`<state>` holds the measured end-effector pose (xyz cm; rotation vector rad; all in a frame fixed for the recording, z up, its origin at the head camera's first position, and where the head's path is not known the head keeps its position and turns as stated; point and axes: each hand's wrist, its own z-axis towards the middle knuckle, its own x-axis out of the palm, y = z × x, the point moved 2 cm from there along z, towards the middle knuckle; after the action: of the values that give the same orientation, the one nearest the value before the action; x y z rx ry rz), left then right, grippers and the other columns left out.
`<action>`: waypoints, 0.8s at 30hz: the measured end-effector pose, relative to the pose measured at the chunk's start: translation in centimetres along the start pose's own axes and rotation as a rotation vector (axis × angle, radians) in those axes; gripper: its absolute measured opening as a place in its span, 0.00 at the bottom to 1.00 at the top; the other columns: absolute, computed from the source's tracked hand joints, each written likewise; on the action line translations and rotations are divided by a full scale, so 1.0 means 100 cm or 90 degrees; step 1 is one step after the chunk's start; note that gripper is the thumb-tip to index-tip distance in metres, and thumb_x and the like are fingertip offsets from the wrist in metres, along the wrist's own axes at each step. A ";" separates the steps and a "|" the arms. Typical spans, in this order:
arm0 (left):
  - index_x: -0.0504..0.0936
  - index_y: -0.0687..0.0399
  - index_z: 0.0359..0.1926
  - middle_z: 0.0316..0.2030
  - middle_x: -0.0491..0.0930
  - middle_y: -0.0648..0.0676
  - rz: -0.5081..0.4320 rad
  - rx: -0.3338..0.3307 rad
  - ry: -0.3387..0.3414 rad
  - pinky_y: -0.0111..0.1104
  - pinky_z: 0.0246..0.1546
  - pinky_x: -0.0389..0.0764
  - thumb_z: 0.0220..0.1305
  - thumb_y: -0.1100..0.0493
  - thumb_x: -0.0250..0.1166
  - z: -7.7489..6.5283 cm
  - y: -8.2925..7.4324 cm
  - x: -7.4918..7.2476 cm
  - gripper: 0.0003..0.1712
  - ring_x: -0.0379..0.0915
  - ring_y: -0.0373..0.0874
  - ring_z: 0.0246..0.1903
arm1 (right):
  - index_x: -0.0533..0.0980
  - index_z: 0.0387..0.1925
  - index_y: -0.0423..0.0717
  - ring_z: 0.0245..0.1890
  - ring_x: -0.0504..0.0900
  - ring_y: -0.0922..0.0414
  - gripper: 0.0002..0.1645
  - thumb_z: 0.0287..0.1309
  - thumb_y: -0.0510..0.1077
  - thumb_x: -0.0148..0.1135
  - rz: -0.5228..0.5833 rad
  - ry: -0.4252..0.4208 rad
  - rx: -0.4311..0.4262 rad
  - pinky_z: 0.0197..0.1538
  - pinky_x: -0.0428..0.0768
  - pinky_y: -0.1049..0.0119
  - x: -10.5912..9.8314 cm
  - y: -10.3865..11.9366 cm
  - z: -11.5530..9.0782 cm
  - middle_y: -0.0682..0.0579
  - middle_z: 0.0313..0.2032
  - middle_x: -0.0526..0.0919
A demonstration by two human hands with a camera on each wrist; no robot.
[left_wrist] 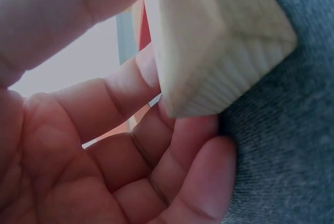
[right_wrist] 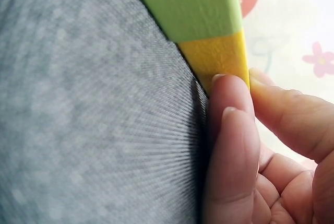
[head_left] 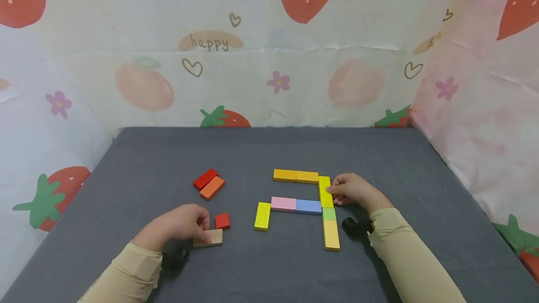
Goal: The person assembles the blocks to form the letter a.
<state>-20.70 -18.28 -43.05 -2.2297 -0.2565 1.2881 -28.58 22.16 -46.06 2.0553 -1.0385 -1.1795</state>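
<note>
At the left, my left hand [head_left: 182,224] grips a plain wooden block [head_left: 216,237] lying on the dark cloth. The left wrist view shows that block [left_wrist: 195,31] close up between thumb and fingers. A small red block [head_left: 222,221] lies just behind it. My right hand [head_left: 357,191] is at the right side of a bright yellow block [head_left: 324,183], fingertips pinching its edge. In the right wrist view, the fingers touch this yellow block [right_wrist: 219,54], and a green block [right_wrist: 193,7] adjoins its end.
Pink [head_left: 283,204] and blue [head_left: 309,206] blocks form a row, with a yellow block [head_left: 262,216] at its left end. Two amber blocks [head_left: 296,176] lie behind. A tan-yellow block [head_left: 331,235] continues below the green. Red [head_left: 205,179] and orange [head_left: 212,188] blocks lie back left.
</note>
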 end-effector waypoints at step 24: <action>0.73 0.52 0.19 0.15 0.67 0.46 0.025 0.017 0.034 0.31 0.20 0.60 0.44 0.58 0.73 -0.005 -0.007 0.005 0.14 0.62 0.39 0.19 | 0.74 0.29 0.42 0.21 0.76 0.58 0.12 0.54 0.46 0.63 0.000 -0.002 -0.013 0.29 0.77 0.68 0.000 -0.001 0.001 0.49 0.25 0.77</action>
<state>-19.98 -17.69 -42.89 -2.2526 -0.1744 1.2441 -28.63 22.24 -46.13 2.0389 -1.0243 -1.1881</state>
